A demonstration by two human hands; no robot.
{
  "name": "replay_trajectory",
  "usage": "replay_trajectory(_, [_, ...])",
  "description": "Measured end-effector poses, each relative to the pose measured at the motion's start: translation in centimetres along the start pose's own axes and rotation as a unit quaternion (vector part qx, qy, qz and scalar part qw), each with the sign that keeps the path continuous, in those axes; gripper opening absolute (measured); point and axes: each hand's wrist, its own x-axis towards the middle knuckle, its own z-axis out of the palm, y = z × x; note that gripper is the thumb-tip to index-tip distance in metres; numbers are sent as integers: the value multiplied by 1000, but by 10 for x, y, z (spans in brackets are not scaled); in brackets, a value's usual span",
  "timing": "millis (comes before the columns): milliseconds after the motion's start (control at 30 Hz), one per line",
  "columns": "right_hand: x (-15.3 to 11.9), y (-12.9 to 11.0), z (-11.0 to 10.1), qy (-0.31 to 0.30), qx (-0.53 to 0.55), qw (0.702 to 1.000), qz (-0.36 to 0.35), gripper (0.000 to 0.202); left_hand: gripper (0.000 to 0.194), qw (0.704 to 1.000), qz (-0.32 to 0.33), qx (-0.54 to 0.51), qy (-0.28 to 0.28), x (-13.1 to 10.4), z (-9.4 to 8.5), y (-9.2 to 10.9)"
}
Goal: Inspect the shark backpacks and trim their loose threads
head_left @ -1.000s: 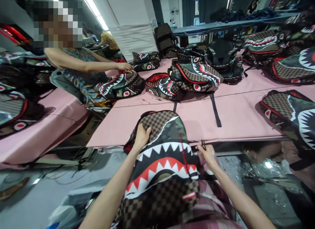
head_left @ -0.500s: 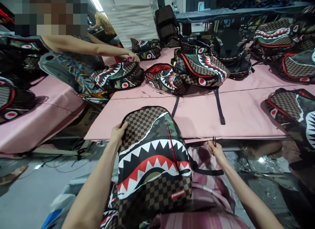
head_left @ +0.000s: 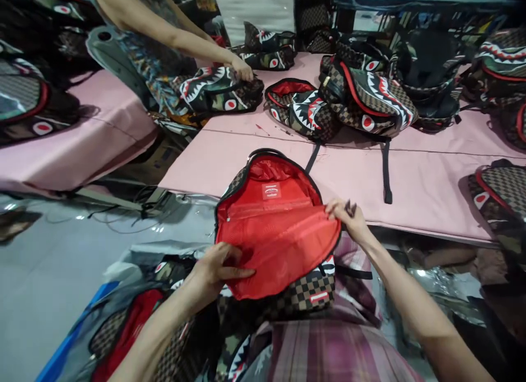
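Observation:
A backpack (head_left: 281, 256) with a brown checked pattern, shark teeth and a red lining stands on my lap, against the table edge. Its front panel is folded down toward me, so the red inside and a label show. My left hand (head_left: 217, 269) grips the panel's left edge, thumb over the lining. With the fingers of my right hand (head_left: 347, 220) I pinch the panel's right edge. Small dark thread snips (head_left: 350, 208) are also held in that hand, their tips pointing up.
A pink-covered table (head_left: 242, 146) carries several similar backpacks, including an open one (head_left: 302, 110). Across it, a person's hand (head_left: 243, 69) rests on another backpack. More bags (head_left: 127, 321) lie low at my left by a blue edge. A strap (head_left: 387, 174) hangs toward me.
The backpack, closed-looking before, now has its front panel folded down, showing the red lining. My right hand moved from beside it onto the panel edge; my left moved lower. The view shifted left.

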Motion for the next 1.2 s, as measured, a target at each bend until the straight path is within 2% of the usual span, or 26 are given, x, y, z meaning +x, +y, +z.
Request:
replay_trajectory(100, [-39, 17, 9, -54, -42, 998, -19, 31, 31, 998, 11, 62, 9, -27, 15, -23])
replay_trajectory(167, [-54, 27, 13, -55, -49, 997, -38, 31, 35, 996, -5, 79, 33, -37, 20, -27])
replay_trajectory(233, [-61, 35, 16, -37, -47, 997, -43, 32, 33, 997, -17, 60, 53, -41, 20, -26])
replay_trajectory(333, [-63, 38, 19, -24, -57, 998, -31, 33, 32, 997, 1, 29, 72, -38, 17, -25])
replay_trajectory(433, [-63, 33, 23, 13, -63, 997, -37, 32, 40, 998, 37, 35, 37, -33, 12, -29])
replay_trajectory(567, [-62, 19, 37, 134, -109, 984, -33, 17, 49, 990, 34, 112, -72, -23, 4, -28])
replay_trajectory(633, [-61, 15, 46, 189, -109, 976, 14, 34, 42, 979, 21, 148, -139, -12, 0, -18])
replay_trajectory(700, [-61, 14, 55, 189, -58, 976, 86, 41, 35, 976, 14, 157, -147, 5, 1, 1])
replay_trajectory(767, [-63, 17, 62, 157, 11, 977, 144, 31, 32, 988, 9, 139, -73, 30, 12, 28])
replay_trajectory(833, [-66, 20, 65, 146, 53, 975, 162, 28, 24, 993, 16, 118, 15, 58, 32, 59])
replay_trajectory(867, [-67, 21, 65, 153, 56, 974, 158, 27, 25, 990, 10, 137, 35, 71, 45, 74])
replay_trajectory(900, [-69, 22, 64, 162, 50, 974, 151, 27, 30, 986, 13, 161, 39, 83, 57, 86])
replay_trajectory(967, [-72, 24, 61, 161, 34, 975, 148, 28, 31, 980, 3, 197, 13, 99, 76, 104])
replay_trajectory(1067, [-78, 30, 54, 137, 33, 977, 160, 29, 29, 974, -36, 223, -34, 105, 85, 114])
replay_trajectory(1200, [-82, 40, 50, 122, 39, 979, 161, 27, 33, 971, -84, 217, -45, 94, 77, 112])
